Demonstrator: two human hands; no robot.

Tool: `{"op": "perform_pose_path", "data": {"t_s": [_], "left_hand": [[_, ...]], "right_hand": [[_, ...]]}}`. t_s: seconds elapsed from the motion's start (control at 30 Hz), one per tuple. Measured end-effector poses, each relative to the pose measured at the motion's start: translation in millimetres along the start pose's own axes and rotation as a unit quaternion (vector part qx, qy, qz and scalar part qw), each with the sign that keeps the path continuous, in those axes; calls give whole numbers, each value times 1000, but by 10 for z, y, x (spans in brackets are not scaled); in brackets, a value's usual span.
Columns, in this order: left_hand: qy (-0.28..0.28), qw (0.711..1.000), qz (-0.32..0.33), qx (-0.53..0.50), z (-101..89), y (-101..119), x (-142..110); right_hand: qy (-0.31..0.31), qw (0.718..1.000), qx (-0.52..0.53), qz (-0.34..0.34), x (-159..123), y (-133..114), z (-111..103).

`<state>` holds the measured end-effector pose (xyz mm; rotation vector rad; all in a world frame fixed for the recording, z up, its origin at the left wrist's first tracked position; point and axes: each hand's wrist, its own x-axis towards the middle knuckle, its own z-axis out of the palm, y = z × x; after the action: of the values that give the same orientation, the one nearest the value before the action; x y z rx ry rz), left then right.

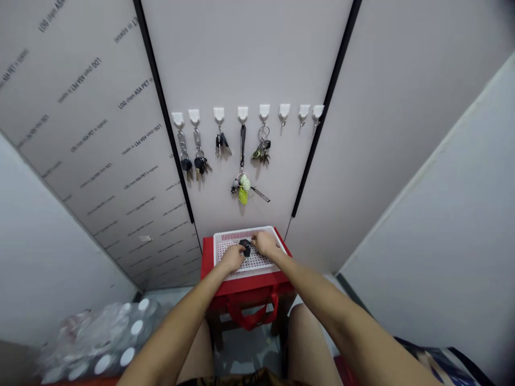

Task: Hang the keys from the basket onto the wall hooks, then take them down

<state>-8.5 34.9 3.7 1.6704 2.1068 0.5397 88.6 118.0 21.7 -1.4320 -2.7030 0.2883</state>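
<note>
Both of my hands reach into a white perforated tray (225, 239) that rests on a red bag-covered stool (246, 287). My left hand (232, 258) and my right hand (265, 244) are closed together on a dark key bunch (245, 247) over the tray. On the wall above runs a row of white hooks (284, 111). Five of them carry key bunches: two dark ones (186, 162) at the left, a small pair (220, 142), a lanyard with a green tag (243, 188), and a ring bunch (262, 151). The three rightmost hooks are bare.
Grey wall panels with black seams (159, 96) rise ahead. A plastic-wrapped pack of bottles (100, 343) lies on the floor at the lower left. A pale slanted panel (442, 225) closes in on the right. My knees flank the stool.
</note>
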Motion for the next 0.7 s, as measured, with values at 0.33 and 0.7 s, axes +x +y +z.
{"op": "perform_pose_path", "data": {"t_s": [0.33,0.7], "left_hand": [[144,980,34,-129,-157,117,16],[63,875,25,-480,-396,962,12]], "right_hand": [[102,989,109,-10,-149,-32,-299],[168,909,382,20,-420,124,-856]]}}
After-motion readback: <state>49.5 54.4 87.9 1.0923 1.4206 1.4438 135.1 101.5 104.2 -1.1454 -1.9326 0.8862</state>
